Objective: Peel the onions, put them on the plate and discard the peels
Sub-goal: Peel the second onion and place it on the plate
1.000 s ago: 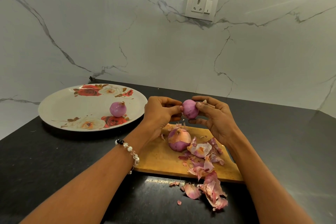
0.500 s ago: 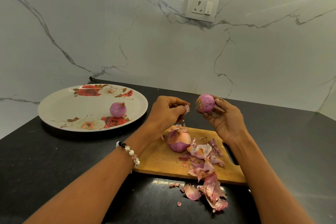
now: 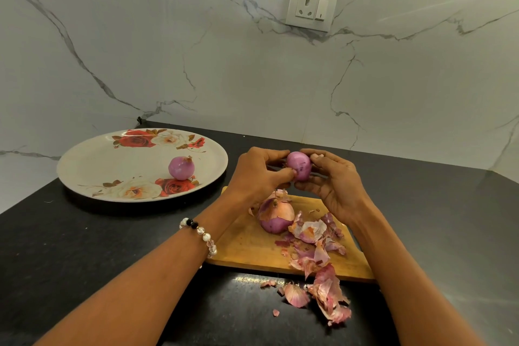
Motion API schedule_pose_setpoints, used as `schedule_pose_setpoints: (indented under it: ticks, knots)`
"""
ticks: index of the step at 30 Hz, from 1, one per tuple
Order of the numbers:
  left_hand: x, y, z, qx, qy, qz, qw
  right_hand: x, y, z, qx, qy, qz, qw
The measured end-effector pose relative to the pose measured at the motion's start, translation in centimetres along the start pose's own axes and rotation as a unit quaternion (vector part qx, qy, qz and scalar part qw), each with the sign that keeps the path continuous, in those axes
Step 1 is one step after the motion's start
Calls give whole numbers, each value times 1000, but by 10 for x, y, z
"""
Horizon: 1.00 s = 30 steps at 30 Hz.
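Both hands hold a small peeled purple onion above the far end of the wooden cutting board. My left hand pinches its left side with thumb and fingertips. My right hand curls round its right side. A larger onion with papery skin still on it sits on the board just below my hands. One peeled onion lies on the floral plate at the left. Loose peels cover the board's right half and spill onto the counter.
The black counter runs up to a white marble wall with a socket. The plate stands close to the board's left end. A beaded bracelet is on my left wrist.
Half a second ago my right hand alone held the onion up, apart from my left hand. Now the hands have come together again and both grip it, slightly lower.
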State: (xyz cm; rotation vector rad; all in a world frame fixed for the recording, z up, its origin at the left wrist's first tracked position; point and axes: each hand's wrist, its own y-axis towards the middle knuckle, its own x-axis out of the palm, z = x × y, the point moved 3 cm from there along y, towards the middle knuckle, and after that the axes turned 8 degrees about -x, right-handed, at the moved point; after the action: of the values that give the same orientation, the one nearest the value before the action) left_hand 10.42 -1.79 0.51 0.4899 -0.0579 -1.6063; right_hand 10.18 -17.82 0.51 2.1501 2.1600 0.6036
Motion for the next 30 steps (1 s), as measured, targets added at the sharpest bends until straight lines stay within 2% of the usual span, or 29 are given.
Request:
schedule_pose_setpoints:
  ticks: [8,20,26,30]
  knots:
    - [-5,0,-2,20,22,19,999,1,-1,2,5,-10,3,1000]
    - [-3,0,-1,-47,-88,26,995,-4,2,1,5,32,38,999]
    - [-3,-2,-3,-63,-16,31,997,2,0,3,-12,-16,7,1000]
    - [-7,0,-3,-73,-24,36,996,4,0,2,-11,-11,8,1000]
